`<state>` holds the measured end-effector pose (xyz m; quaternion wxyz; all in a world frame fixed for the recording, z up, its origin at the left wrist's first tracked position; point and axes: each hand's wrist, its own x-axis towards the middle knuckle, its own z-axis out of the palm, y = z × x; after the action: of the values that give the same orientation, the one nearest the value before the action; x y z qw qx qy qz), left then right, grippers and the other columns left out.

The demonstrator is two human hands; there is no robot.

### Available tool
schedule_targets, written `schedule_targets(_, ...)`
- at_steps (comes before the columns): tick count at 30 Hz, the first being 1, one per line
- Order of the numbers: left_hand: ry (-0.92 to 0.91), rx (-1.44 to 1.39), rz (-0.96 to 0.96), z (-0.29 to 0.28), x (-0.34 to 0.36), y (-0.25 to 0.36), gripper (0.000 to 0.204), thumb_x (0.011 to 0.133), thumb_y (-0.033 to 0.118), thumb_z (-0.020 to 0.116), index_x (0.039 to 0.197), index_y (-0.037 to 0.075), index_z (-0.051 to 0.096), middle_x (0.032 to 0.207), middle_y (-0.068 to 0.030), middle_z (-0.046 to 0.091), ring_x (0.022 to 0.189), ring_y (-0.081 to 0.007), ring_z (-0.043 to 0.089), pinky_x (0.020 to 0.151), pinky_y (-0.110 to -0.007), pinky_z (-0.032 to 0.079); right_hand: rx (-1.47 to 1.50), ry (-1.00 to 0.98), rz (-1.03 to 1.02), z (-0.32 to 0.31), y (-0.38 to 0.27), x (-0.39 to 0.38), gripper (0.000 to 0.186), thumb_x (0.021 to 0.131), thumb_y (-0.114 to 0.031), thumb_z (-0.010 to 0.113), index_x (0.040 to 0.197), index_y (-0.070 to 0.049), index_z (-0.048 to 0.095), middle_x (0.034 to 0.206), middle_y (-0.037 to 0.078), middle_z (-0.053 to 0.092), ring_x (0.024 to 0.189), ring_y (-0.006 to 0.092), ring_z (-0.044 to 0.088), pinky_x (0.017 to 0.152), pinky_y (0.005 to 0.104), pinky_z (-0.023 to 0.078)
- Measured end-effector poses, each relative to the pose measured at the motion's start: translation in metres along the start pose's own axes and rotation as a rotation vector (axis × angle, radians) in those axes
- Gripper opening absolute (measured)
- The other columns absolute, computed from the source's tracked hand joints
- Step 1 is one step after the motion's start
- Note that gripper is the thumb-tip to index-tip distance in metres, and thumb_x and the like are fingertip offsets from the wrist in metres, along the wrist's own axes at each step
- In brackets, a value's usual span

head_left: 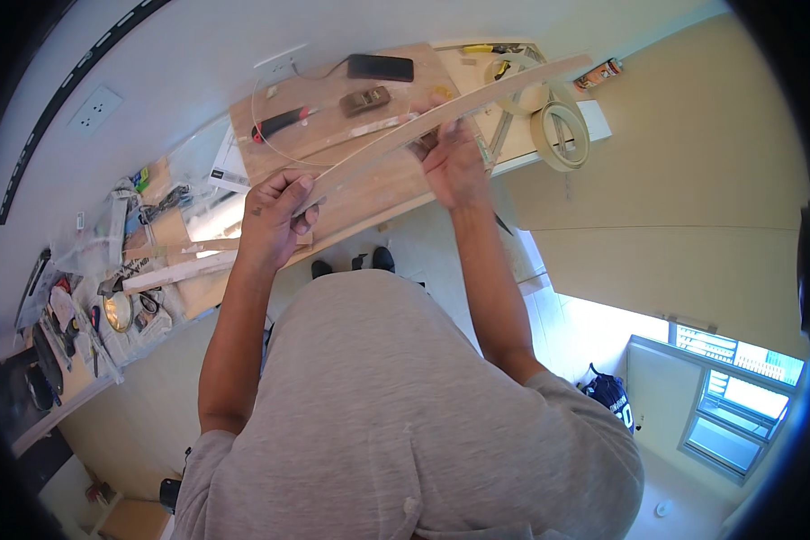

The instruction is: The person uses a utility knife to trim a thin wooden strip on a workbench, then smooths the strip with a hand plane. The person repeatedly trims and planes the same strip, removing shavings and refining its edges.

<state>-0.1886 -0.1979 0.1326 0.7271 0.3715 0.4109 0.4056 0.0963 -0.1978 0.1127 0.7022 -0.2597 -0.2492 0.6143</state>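
Observation:
A long, thin pale wooden strip [513, 80] runs diagonally over the workbench. My left hand [279, 220] has its fingers wrapped round the strip's lower left end. My right hand [453, 162] is at the strip's middle, just below it, with fingers curled; whether it grips the strip or something small behind it I cannot make out. Beyond them on a wooden board [328, 94] lie a wooden hand plane [364, 101], a dark-handled tool [279, 124], a black phone-like slab [380, 67] and a thin cord.
Rolls of tape [560, 157], a yellow-handled tool [481, 49] and a cartridge tube [598, 75] sit at the bench's right end. Plastic bags and mixed tools [117, 312] crowd the left end. A beige panel [657, 180] stands at right; black shoes [382, 258] show below the bench.

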Motion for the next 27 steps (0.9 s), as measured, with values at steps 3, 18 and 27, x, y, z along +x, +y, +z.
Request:
schedule_targets(3,-0.031,0.328,0.106,0.003,0.005,0.009,0.027,0.1,0.023,0.074,0.112,-0.001,0.071,0.083,-0.0034,0.067,0.069,-0.009,0.061,0.058,-0.024,0.047,-0.007,-0.011,-0.028,0.008,0.021,-0.009,0.032,0.104,-0.025,0.065,0.131,-0.009,0.059,0.125,0.015,0.071,0.116,0.0315,0.07,0.101,0.0479,0.06)
schedule_targets(18,-0.005,0.26,0.223,0.002,0.018,0.017,0.036,0.091,0.012,0.082,0.12,-0.005,0.069,0.078,-0.0054,0.069,0.067,-0.0093,0.064,0.059,-0.024,0.05,-0.062,0.009,-0.28,0.024,0.001,-0.005,0.027,0.105,-0.023,0.065,0.126,-0.008,0.059,0.12,0.015,0.071,0.115,0.0329,0.071,0.099,0.0456,0.062)
schedule_targets(27,0.002,0.392,0.299,-0.002,0.023,0.009,0.033,0.092,0.007,0.079,0.121,-0.003,0.07,0.088,-0.0059,0.071,0.073,-0.01,0.063,0.063,-0.025,0.052,-0.075,0.016,-0.302,0.026,0.005,-0.005,0.029,0.101,-0.025,0.071,0.124,-0.009,0.061,0.117,0.012,0.072,0.11,0.0296,0.072,0.096,0.0437,0.062)
